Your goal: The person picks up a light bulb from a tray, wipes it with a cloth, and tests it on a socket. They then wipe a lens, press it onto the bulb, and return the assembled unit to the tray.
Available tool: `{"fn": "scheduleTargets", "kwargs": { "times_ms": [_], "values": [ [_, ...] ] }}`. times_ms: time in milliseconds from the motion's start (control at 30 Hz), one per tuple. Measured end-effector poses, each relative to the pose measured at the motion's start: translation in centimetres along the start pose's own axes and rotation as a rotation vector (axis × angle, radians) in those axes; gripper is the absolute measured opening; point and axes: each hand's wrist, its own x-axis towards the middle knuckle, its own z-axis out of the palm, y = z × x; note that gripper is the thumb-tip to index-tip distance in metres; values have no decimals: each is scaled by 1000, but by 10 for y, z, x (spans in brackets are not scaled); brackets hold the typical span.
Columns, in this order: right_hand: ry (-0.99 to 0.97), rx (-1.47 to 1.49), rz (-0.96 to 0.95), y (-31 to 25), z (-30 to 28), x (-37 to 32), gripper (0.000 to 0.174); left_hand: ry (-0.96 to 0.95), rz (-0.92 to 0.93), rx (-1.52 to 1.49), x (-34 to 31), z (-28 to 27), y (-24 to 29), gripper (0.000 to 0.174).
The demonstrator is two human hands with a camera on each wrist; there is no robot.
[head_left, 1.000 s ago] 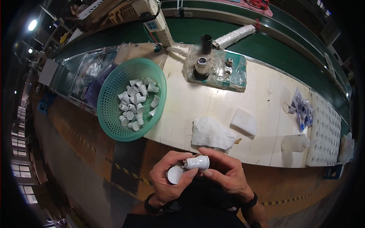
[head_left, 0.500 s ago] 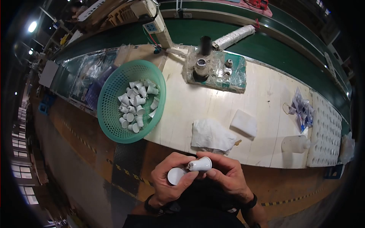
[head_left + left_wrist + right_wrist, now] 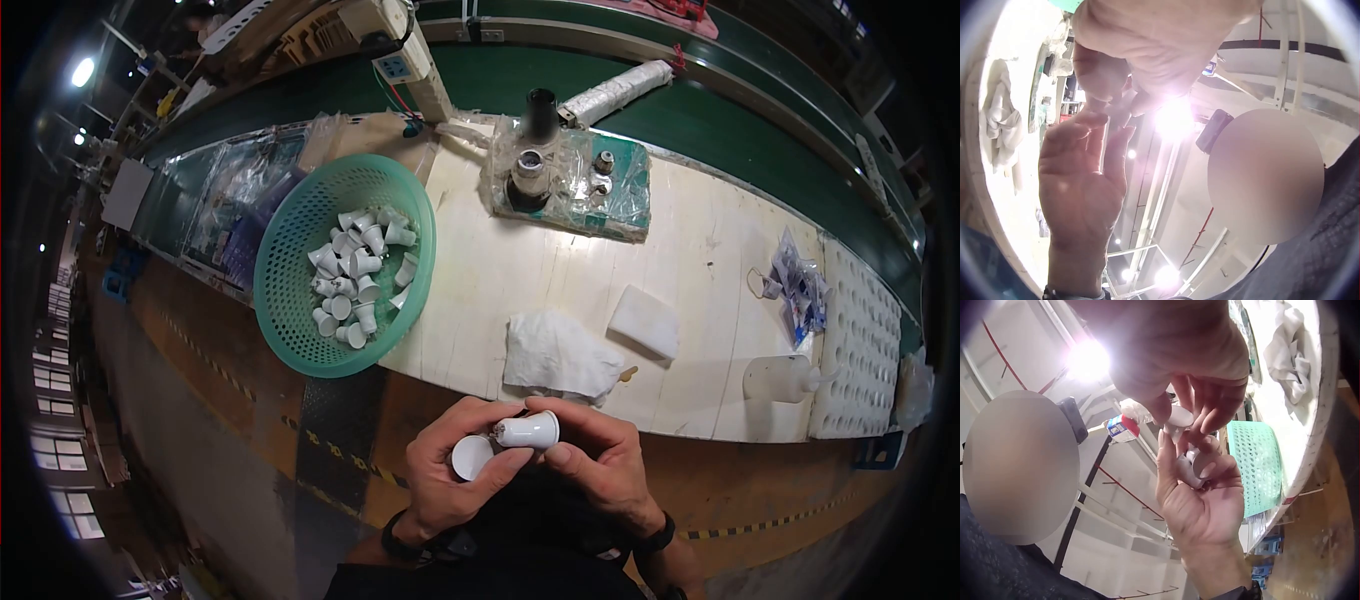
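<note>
Over the table's front edge, my left hand [image 3: 445,465] holds one white lamp cup [image 3: 472,457] against its palm, with the round open end facing up. Its thumb and fingertips also touch the narrow, metal-tipped end of a second white lamp cup [image 3: 530,431]. My right hand [image 3: 605,465] pinches that second cup near its wide end, thumb below and fingers above. In the right wrist view, both the upper cup [image 3: 1180,417] and the cup in the left palm [image 3: 1191,472] show. The left wrist view mostly hides the cups behind the hands.
A green basket [image 3: 275,290] with several white lamp cups stands at the left. On the table lie a white cloth [image 3: 555,355], a white foam block [image 3: 643,322], a plastic bottle [image 3: 775,379] and a holed white tray [image 3: 855,350]. A plastic-wrapped fixture [image 3: 625,215] sits further back.
The second lamp cup has tilted and turned slightly between the fingers and now lies nearly level. My left hand has shifted a little to the right with its cup. Both hands keep their hold.
</note>
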Motion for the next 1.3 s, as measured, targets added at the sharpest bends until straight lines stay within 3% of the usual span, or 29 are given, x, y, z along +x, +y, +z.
{"fn": "scheduleTargets", "kwargs": {
  "times_ms": [133, 233, 267, 400, 467, 600, 700, 800, 867, 900, 1000, 1067, 1133, 1200, 1300],
  "values": [
    [-1, -250, -27, -1, -4, 2, 47, 10, -72, -83, -1, -1, -11, 30],
    [161, -952, -509, -15, -25, 11, 49, -45, -217, -298, -1, -4, -11, 30],
    [305, -1260, -595, -22, -32, 16, 52, -101, -280, -400, -2, -10, -11, 31],
    [446, -1791, -442, -25, -75, 33, 53, -150, -353, -492, 2, -5, -8, 33],
    [399, -1679, -429, -12, -103, 37, 51, -137, -343, -460, 4, -2, -7, 32],
    [388, -1422, -458, -8, -108, 36, 50, -109, -363, -366, 7, 1, -9, 33],
    [398, -1150, -484, -37, -60, 13, 50, -37, -335, -299, 8, 6, -11, 34],
    [225, -1164, -623, -46, -19, -6, 54, 0, -344, -405, 8, 13, -12, 36],
    [61, -1199, -623, -47, -4, -9, 55, -53, -251, -285, 4, 12, -21, 36],
    [101, -1224, -618, -45, -3, -7, 55, -74, -203, -224, 3, 11, -23, 37],
    [212, -1271, -614, -36, -10, 3, 55, -61, -463, -268, 7, 8, -13, 38],
    [307, -1270, -618, -36, -15, 5, 55, -78, -465, -281, 5, 8, -14, 37],
    [163, -1242, -700, -43, -4, -2, 58, -108, -398, -248, -1, 3, -19, 35],
    [89, -1225, -643, -36, -2, -4, 56, -159, -254, -166, -4, -4, -27, 33],
    [335, -1367, -581, -28, -45, 15, 49, -99, -440, -414, 1, 5, -16, 33]
  ]
}}
